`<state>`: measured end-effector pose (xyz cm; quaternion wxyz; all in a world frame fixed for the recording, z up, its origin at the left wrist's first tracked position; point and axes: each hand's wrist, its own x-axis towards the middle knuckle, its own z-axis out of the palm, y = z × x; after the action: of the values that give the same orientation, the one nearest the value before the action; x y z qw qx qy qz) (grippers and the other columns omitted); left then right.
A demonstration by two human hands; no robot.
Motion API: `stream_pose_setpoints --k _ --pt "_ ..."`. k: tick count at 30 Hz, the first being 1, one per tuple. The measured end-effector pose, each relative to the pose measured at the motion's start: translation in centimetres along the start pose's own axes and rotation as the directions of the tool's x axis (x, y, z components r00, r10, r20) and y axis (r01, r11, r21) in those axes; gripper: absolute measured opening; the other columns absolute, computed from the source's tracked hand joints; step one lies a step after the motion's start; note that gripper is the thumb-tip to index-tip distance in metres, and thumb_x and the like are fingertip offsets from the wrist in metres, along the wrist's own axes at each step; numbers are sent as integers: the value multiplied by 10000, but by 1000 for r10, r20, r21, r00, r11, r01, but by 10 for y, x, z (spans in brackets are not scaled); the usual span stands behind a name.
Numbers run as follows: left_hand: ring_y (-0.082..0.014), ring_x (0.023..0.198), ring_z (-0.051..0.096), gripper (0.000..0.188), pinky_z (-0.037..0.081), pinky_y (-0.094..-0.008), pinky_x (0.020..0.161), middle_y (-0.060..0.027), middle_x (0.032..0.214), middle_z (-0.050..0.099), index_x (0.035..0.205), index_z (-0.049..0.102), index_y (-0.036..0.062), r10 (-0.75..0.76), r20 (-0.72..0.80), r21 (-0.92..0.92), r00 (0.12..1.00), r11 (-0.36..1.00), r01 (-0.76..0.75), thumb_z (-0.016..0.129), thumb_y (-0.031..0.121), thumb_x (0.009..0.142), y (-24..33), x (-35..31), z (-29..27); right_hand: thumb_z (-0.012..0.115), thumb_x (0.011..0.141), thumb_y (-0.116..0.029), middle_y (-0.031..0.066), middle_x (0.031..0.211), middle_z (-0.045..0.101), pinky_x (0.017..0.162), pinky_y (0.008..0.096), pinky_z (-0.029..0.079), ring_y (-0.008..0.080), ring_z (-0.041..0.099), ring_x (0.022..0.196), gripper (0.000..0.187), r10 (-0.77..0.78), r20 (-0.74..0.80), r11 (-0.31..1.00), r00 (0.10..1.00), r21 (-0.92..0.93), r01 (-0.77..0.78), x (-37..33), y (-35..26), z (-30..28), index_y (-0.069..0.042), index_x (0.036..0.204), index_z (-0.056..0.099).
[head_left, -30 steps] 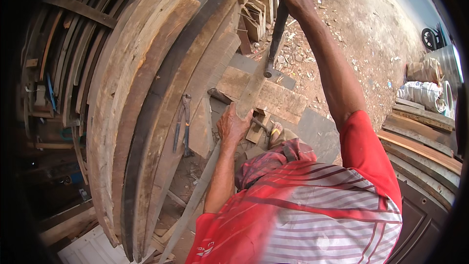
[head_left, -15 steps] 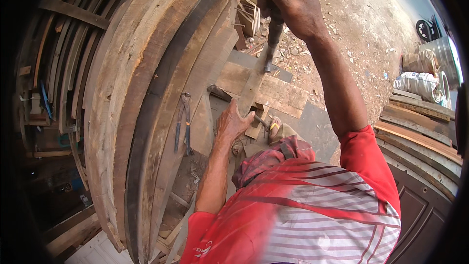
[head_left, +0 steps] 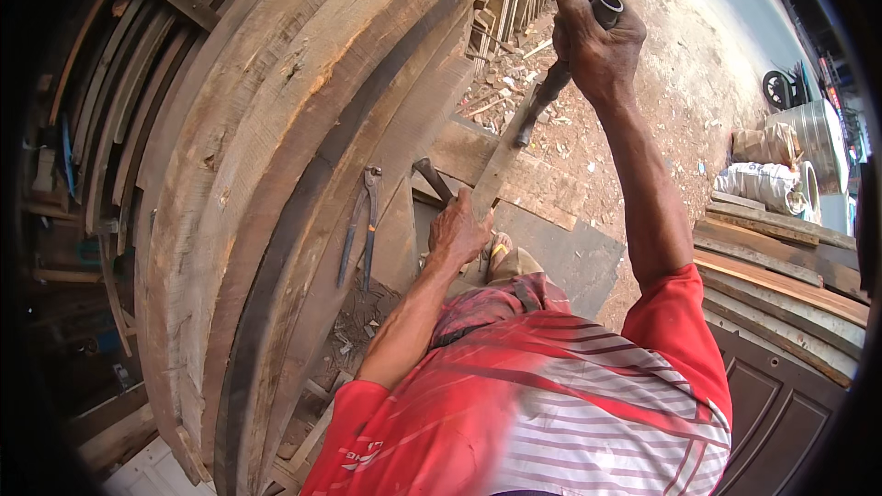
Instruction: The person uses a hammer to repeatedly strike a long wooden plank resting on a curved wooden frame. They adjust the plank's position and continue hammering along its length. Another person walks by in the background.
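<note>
My right hand [head_left: 604, 57] is raised at the upper right. Its fingers wrap round a dark metal bar [head_left: 549, 90] whose hollow, pipe-like end sticks out above the fist. The bar slants down to a narrow wooden board [head_left: 499, 168]; I cannot tell whether its tip touches. My left hand [head_left: 457, 237] is closed low in the middle, beside the board's near end. A dark rod [head_left: 434, 180] runs into its fingers from the upper left, its far end hidden by the hand. Pincers [head_left: 367, 222] with dark blue handles lie on a plank left of that hand.
Long thick timbers [head_left: 276, 161] stretch along my left side, with racked wood strips [head_left: 119, 119] beyond. Boards lie crosswise under the narrow one. Wood chips litter the dirt ground [head_left: 634, 142]. At right are stacked planks [head_left: 781, 262], white sacks [head_left: 758, 186] and a panelled door [head_left: 781, 404].
The view has shifted, so the timbers sit differently in it. My right hand and its bar are farther right in the picture. My left hand's fingers have closed more round the rod.
</note>
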<state>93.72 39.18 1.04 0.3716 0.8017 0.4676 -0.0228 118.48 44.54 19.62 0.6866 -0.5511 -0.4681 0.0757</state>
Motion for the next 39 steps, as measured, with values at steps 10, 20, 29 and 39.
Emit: stream_pose_setpoints --k 10,20,29,39 --pt "-479 1115 646 622 514 -546 950 -329 1206 638 1319 470 -50 21 81 -24 997 1000 -19 673 388 927 -5 -1 -5 726 980 -269 -32 616 579 474 234 422 41 531 526 317 -22 -45 999 999 34 23 14 -10 20 -68 769 600" --pt "-488 1094 645 569 518 -551 928 -338 1151 640 1271 463 -46 81 28 -97 996 992 -78 676 359 932 -9 10 -14 744 963 -191 3 608 603 444 239 437 67 569 518 252 30 -37 992 999 123 -26 -1 -24 28 -49 804 611" --pt "-487 1065 660 588 523 -548 927 -339 1139 650 1270 474 -42 47 59 -97 997 994 -41 692 377 920 -10 -1 -4 700 998 -212 27 600 609 429 242 442 74 576 502 302 -52 -91 997 994 48 57 -23 -21 20 -72 766 566" --pt "-481 1113 649 693 507 -545 967 -343 1204 638 1391 431 -49 10 111 -105 994 994 2 698 373 910 -13 -1 -6 690 998 -137 54 602 561 416 262 383 91 490 464 274 -87 -152 996 985 -38 83 -25 -27 30 -58 794 526"
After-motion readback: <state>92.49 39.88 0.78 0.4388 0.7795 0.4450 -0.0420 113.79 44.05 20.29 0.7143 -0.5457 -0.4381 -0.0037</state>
